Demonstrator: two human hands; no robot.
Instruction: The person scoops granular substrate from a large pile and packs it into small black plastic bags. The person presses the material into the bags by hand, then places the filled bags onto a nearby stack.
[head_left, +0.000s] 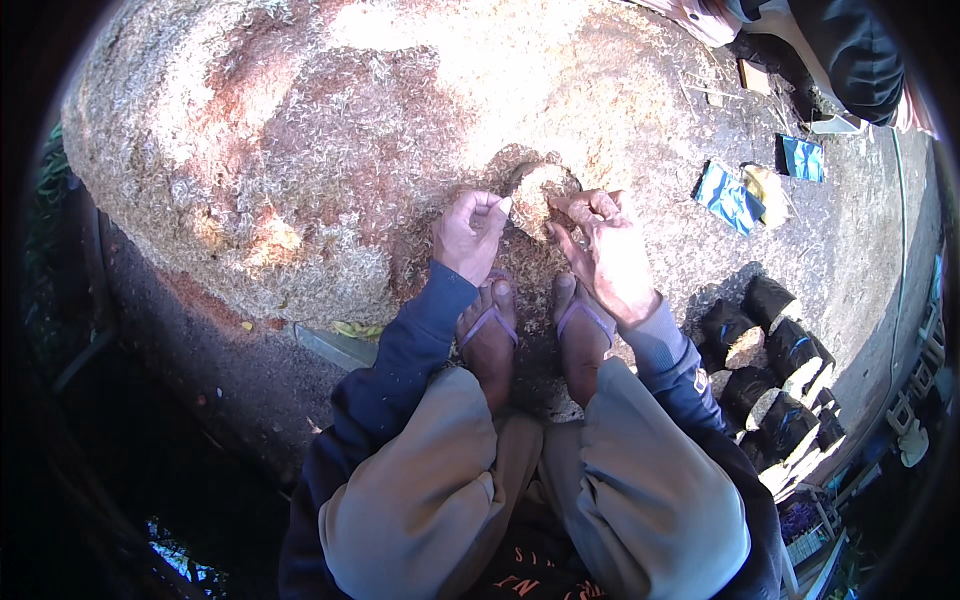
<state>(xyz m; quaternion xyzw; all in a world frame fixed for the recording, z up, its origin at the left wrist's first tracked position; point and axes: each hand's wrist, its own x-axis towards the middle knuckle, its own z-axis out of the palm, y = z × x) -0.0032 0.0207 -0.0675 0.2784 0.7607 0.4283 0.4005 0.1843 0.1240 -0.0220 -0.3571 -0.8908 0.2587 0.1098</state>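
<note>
Between my feet and a large heap of pale, husk-like loose material (360, 150) stands a small round container or bag (541, 201) filled with the same material. My left hand (472, 231) is just left of it, thumb and forefinger pinched together at a small pale thing (505, 205) too small to name. At the container's right side, my right hand (600, 244) has its thumb and fingers spread apart, the fingertips touching or very near its rim and filling. The container's dark wall shows only in part.
Several filled black bags (765, 375) stand on the ground at the right. Blue-and-silver packets (729, 196) lie beyond them, near a yellowish cloth or bag (765, 195). Another person (847, 60) is at the upper right. A board (334, 346) edges the heap at lower left.
</note>
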